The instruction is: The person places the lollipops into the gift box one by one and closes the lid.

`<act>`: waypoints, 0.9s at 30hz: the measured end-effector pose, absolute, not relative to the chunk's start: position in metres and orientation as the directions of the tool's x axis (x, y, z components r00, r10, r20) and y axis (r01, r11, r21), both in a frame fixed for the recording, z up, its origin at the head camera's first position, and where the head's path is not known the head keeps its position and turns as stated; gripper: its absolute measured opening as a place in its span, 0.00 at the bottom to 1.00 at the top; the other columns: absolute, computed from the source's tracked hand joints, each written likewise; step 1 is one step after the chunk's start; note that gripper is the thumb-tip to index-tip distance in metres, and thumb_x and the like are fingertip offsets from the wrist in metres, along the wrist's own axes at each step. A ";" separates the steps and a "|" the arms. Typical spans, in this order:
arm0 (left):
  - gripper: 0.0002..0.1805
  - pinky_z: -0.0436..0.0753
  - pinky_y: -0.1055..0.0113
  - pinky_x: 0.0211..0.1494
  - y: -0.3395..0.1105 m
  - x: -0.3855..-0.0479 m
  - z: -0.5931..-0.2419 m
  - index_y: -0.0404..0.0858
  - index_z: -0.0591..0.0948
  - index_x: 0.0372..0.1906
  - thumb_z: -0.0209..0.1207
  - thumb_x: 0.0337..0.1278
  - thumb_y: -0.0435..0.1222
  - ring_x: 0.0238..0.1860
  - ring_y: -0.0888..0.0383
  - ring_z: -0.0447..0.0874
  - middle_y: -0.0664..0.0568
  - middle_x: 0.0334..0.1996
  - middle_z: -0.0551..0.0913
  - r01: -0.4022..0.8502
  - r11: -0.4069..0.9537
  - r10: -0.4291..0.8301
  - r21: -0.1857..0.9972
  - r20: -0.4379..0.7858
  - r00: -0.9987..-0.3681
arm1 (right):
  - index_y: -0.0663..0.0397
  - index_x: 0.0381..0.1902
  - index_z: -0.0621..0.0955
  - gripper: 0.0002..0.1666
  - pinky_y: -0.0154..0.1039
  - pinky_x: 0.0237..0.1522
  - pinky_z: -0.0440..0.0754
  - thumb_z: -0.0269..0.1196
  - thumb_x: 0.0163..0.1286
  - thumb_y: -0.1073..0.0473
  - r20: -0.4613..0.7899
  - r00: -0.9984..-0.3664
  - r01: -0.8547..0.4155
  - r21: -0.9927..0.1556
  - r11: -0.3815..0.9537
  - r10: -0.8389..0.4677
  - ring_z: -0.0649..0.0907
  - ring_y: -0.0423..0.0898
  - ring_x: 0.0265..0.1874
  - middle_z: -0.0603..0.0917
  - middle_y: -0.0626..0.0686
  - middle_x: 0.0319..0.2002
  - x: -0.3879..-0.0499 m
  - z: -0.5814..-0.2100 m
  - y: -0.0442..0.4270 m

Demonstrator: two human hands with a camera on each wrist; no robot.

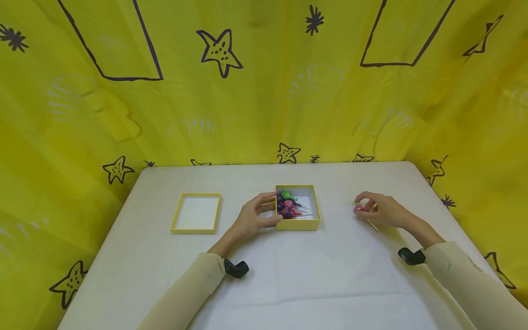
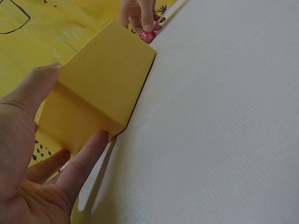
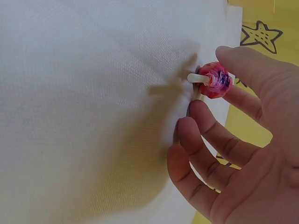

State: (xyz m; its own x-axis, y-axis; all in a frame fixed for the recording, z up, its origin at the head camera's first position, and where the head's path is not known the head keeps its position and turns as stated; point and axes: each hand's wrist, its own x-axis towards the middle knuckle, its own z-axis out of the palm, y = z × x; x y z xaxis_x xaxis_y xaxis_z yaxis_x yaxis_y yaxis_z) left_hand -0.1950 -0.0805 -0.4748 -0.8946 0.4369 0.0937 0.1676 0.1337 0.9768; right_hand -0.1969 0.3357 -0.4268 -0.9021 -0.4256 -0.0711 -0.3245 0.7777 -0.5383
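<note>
My left hand (image 1: 257,214) holds the left side of an open yellow box (image 1: 299,224), thumb at its near left corner and fingers along the left wall. Inside the box lie several wrapped lollipops (image 1: 288,208), green, pink, red and dark purple, most with white sticks pointing right. Over to the right of the box, my right hand (image 1: 383,211) pinches a pink-red lollipop (image 3: 215,80) by its head, just above the white cloth. In the right wrist view its white stick points toward the camera, and the other fingertips are close to the cloth.
A yellow-edged box lid (image 1: 195,213), white inside, lies on the table left of the box. White cloth (image 1: 330,275) covers the table. A yellow curtain (image 1: 255,114) with star drawings hangs behind and at both sides.
</note>
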 end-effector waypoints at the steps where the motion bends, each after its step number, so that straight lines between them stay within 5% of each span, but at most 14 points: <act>1: 0.39 0.77 0.53 0.69 -0.080 -0.195 -0.475 0.44 0.70 0.75 0.73 0.60 0.36 0.66 0.49 0.78 0.47 0.71 0.73 0.166 0.131 0.437 0.977 0.094 -0.895 | 0.55 0.54 0.79 0.20 0.35 0.32 0.80 0.71 0.68 0.58 -0.064 -0.901 -0.330 -0.540 0.774 -0.429 0.78 0.45 0.30 0.84 0.48 0.34 -0.197 -0.427 0.336; 27: 0.38 0.77 0.56 0.69 -0.080 -0.194 -0.470 0.43 0.70 0.75 0.71 0.61 0.33 0.67 0.47 0.77 0.45 0.71 0.73 0.150 0.152 0.441 0.977 0.069 -0.895 | 0.54 0.47 0.82 0.13 0.35 0.32 0.79 0.72 0.68 0.59 -0.072 -0.907 -0.310 -0.550 0.775 -0.414 0.79 0.45 0.31 0.85 0.49 0.35 -0.196 -0.428 0.335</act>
State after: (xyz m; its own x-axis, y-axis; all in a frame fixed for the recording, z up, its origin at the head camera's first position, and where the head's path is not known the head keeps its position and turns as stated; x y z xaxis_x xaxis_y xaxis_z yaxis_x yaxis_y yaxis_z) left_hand -0.1939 -0.0796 -0.4700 -0.8946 0.4415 0.0689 0.1503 0.1520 0.9769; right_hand -0.1964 0.3351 -0.4275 -0.9073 -0.4143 -0.0722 -0.3103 0.7754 -0.5500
